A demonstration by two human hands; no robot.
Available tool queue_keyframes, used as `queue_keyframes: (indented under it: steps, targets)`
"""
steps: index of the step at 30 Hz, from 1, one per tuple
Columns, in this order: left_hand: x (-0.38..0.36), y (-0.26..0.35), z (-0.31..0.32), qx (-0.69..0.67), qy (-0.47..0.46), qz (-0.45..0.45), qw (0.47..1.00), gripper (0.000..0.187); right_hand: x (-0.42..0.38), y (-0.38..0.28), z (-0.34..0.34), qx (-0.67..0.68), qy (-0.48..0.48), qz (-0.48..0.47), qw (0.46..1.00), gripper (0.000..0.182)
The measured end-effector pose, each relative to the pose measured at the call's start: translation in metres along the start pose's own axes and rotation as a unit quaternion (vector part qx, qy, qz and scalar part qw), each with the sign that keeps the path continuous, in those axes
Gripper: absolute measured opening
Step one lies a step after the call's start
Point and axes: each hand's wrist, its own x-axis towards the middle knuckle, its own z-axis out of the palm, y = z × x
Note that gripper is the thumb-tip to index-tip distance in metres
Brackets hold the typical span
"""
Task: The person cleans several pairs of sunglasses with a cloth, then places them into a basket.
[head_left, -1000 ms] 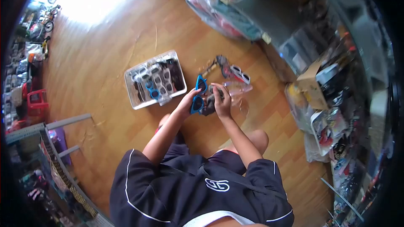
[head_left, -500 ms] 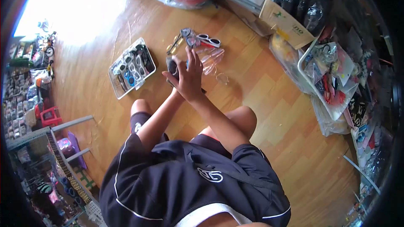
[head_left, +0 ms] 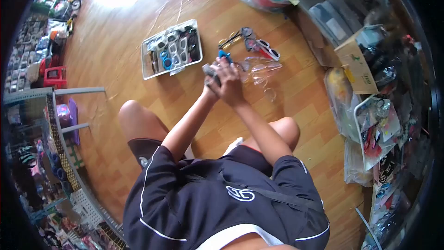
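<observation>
I sit on a wooden floor with both hands pressed together in front of my knees. My right hand point(head_left: 230, 84) lies on top and covers most of my left hand point(head_left: 211, 88). A blue pair of sunglasses point(head_left: 224, 55) sticks out past the fingers, held from the left side. A grey cloth point(head_left: 208, 71) is bunched between the hands against the glasses. How the fingers sit underneath is hidden.
A clear tray point(head_left: 144, 60) of several sunglasses lies on the floor to the front left. Loose sunglasses point(head_left: 262, 47) and clear plastic sleeves point(head_left: 262, 70) lie just beyond my hands. A cardboard box point(head_left: 354, 59) and full bags crowd the right. A metal rack point(head_left: 58, 111) stands left.
The view has swung, and my hands stay together on the glasses and cloth. A second ago the blue glasses were plainly visible in my left hand; now my right hand covers most of them.
</observation>
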Motion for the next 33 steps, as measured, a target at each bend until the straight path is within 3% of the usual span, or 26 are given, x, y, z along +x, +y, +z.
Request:
queue_keyframes:
  steps: [2,3,5,7,8,9,11,13,14,18,21,23,25,26,27,29,32,33]
  targets:
    - [-0.002,-0.009,-0.015,0.013,-0.046,0.012,0.999,0.039,-0.004,0.008,-0.001,0.019,0.023,0.027,0.999,0.033]
    - [-0.006,0.000,-0.002,-0.008,0.024,-0.033,0.999,0.030,-0.010,0.015,0.001,0.018,0.018,0.034,0.999,0.033]
    - [-0.007,-0.003,-0.008,0.032,0.040,-0.091,0.995,0.026,-0.022,0.027,0.009,0.102,0.066,0.167,0.978,0.030]
    - [-0.005,-0.019,-0.019,0.004,0.027,-0.078,0.997,0.025,-0.029,0.026,0.015,0.040,0.085,0.149,0.984,0.029]
    - [0.000,-0.028,-0.024,-0.113,0.019,-0.085,0.990,0.025,-0.032,0.022,0.024,0.047,0.085,0.138,0.986,0.031]
    - [0.004,-0.036,-0.030,-0.228,0.010,-0.086,0.970,0.025,-0.032,0.012,0.028,-0.003,0.042,0.127,0.991,0.030]
    - [-0.008,-0.022,-0.031,-0.267,0.031,-0.101,0.958,0.022,-0.029,0.019,0.039,-0.061,0.000,0.052,0.997,0.030]
    - [-0.011,-0.030,-0.051,-0.022,0.051,-0.081,0.995,0.020,-0.018,0.033,0.051,-0.083,0.022,0.105,0.991,0.026]
    - [-0.012,-0.033,-0.059,0.013,0.058,-0.089,0.994,0.021,-0.016,0.041,0.062,-0.068,0.028,0.123,0.990,0.024]
    - [-0.011,-0.028,-0.090,0.025,0.027,-0.094,0.995,0.023,-0.009,0.041,0.091,0.025,0.062,0.207,0.976,0.024]
    - [-0.016,-0.026,-0.102,0.039,0.054,-0.112,0.991,0.025,-0.004,0.039,0.097,0.060,0.067,0.256,0.963,0.027]
    - [-0.016,-0.021,-0.104,0.011,0.082,-0.111,0.990,0.025,-0.011,0.038,0.105,-0.012,-0.001,0.089,0.996,0.032]
    - [-0.017,-0.012,-0.106,-0.080,0.141,-0.098,0.982,0.024,-0.012,0.015,0.106,-0.016,-0.098,0.053,0.994,0.037]
    - [-0.018,-0.015,-0.117,-0.034,0.083,-0.075,0.993,0.027,-0.010,0.017,0.109,-0.041,-0.082,0.047,0.995,0.034]
    - [-0.015,-0.008,-0.118,-0.037,0.083,-0.066,0.994,0.027,-0.006,0.023,0.111,-0.066,-0.064,0.040,0.995,0.030]
    - [-0.011,0.009,-0.117,0.170,0.011,-0.115,0.979,0.028,0.006,0.035,0.112,-0.047,-0.032,0.114,0.992,0.024]
    - [0.000,0.036,-0.118,0.234,0.018,-0.078,0.969,0.030,0.046,0.023,0.080,0.059,0.010,0.256,0.965,0.021]
    - [0.004,0.048,-0.120,0.282,0.028,-0.058,0.957,0.030,0.043,0.066,0.082,0.010,0.078,0.238,0.968,0.022]
